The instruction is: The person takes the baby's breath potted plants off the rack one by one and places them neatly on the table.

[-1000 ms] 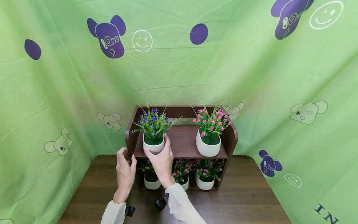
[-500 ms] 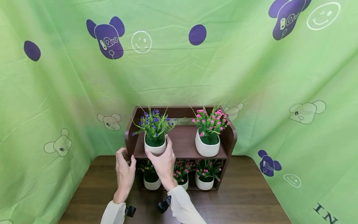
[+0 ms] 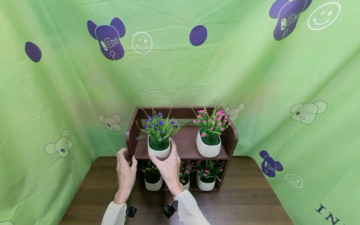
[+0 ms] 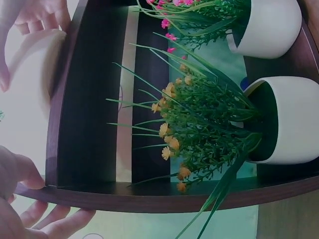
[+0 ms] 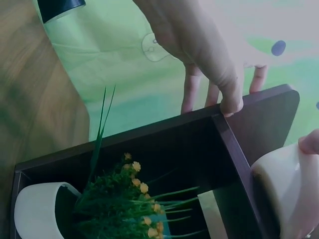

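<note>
The blue-flowered pot [image 3: 159, 153] is held by the right hand [image 3: 168, 166] at the front edge of the upper board [image 3: 185, 142], left of the pink-flowered pot [image 3: 208, 148]; the shelf's left side [image 3: 130, 137] is gripped by the left hand [image 3: 126, 172]

Printed green cloth [image 3: 168, 72] walls this table [image 3: 247, 200] into a booth.

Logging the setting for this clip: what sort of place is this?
Probably a staged recording booth rather than a lived-in room: printed green cloth hangs behind and along both sides of a wooden table, on which stands a small two-tier shelf with potted flowers.
</note>
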`<control>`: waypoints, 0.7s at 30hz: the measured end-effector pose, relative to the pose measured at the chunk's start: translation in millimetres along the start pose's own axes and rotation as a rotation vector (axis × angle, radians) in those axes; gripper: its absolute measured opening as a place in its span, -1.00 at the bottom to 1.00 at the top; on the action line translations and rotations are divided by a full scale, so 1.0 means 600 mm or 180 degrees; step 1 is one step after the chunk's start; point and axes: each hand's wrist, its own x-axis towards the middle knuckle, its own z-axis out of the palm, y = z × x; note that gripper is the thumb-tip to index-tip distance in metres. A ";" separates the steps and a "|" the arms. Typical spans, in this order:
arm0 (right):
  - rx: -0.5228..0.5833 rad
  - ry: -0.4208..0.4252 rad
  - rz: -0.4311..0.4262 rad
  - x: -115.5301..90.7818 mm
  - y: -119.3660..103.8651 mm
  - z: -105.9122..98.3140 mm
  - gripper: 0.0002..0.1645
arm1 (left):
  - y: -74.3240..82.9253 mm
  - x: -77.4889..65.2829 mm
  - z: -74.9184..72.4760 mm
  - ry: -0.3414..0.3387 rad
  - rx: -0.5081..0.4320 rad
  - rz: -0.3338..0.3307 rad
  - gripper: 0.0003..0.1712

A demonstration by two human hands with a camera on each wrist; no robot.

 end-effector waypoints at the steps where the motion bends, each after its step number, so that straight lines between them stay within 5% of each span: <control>1: -0.0003 0.0007 0.0002 0.000 0.001 -0.003 0.13 | 0.000 0.000 0.001 0.0009 -0.0001 0.0009 -0.54; 21: 0.0101 -0.0327 -0.0125 0.000 0.018 -0.082 0.12 | -0.008 -0.005 0.005 0.0139 -0.0023 0.0119 -0.52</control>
